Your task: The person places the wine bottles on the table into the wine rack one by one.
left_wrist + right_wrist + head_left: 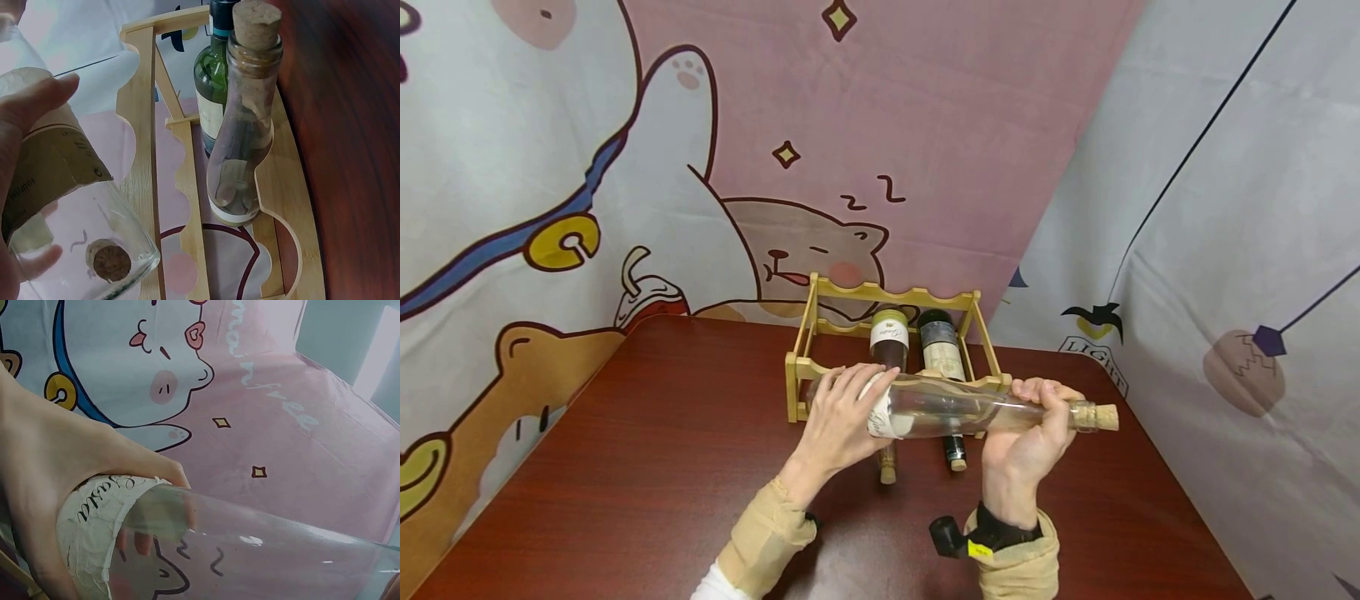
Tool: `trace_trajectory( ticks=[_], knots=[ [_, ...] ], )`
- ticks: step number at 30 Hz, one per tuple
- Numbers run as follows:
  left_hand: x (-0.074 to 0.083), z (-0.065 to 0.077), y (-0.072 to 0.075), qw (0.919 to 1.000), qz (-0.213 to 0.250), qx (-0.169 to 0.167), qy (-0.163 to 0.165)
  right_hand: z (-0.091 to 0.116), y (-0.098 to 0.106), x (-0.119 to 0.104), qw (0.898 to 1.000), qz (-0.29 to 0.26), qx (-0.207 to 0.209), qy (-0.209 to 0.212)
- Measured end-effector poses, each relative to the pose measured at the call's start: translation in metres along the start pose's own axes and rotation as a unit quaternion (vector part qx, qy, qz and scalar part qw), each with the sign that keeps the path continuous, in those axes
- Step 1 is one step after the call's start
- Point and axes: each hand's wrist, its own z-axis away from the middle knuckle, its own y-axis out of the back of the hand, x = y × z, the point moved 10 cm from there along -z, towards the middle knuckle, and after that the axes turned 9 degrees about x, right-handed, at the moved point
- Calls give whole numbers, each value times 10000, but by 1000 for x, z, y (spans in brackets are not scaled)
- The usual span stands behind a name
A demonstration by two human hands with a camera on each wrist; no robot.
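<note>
Both hands hold a clear glass bottle (958, 408) level above the front of a wooden wine rack (808, 368). My left hand (842, 417) grips its labelled lower body, with the thumb and fingers around the label (94, 531). Around the neck, near the cork stopper (1106, 417), curl the fingers of my right hand (1026, 442). A cork (109, 259) shows through the glass near the base in the left wrist view. Two bottles lie in the rack, necks toward me: a clear one with a white label (889, 332) and a dark green one (942, 354).
The rack stands at the back of a reddish-brown table (700, 467). Its scalloped rails have further slots to the left of the two bottles. A printed cartoon cloth (925, 167) hangs close behind and at both sides.
</note>
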Motion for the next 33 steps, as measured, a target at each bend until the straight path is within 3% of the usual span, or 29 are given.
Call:
trace_trajectory(
  ticks=[12, 21, 27, 33],
  knots=[
    [-7, 0, 2, 9999, -18, -13, 117, 3, -11, 9, 9969, -298, -655, -317],
    [-9, -2, 9, 9997, -237, 52, 52, 3, -12, 13, 9957, -216, -801, -409],
    [-12, -5, 13, 9995, -293, 26, 103, 2, -13, 15, 9943, 71, -975, -429],
    [-18, -7, 17, 9990, -397, -18, 182, 2, -12, 17, 9914, 712, -996, -464]
  ],
)
